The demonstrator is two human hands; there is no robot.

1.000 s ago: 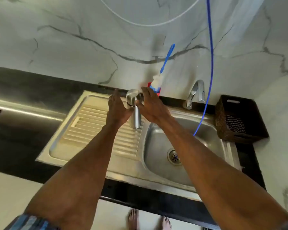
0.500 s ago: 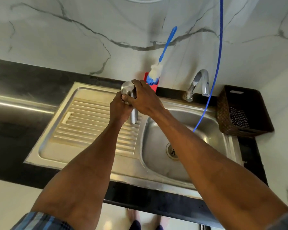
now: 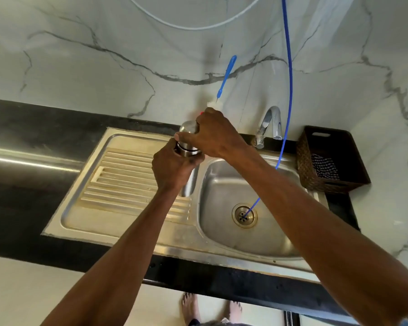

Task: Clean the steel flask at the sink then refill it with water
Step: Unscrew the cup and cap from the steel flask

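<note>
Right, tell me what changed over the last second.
Both hands closed on the steel flask: the left hand now grips its body, the right hand curls over the cap. The flask rose slightly off the drainboard. The bottle brush, tap and basket stayed put.

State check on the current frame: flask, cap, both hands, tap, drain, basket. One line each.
steel flask: upright over the drainboard, held
cap: still on the neck, gripped
left hand: wrapped round the flask body
right hand: curled over the cap
tap: no water running
drain: unplugged, blue hose end in it
basket: holds a checked cloth
</note>
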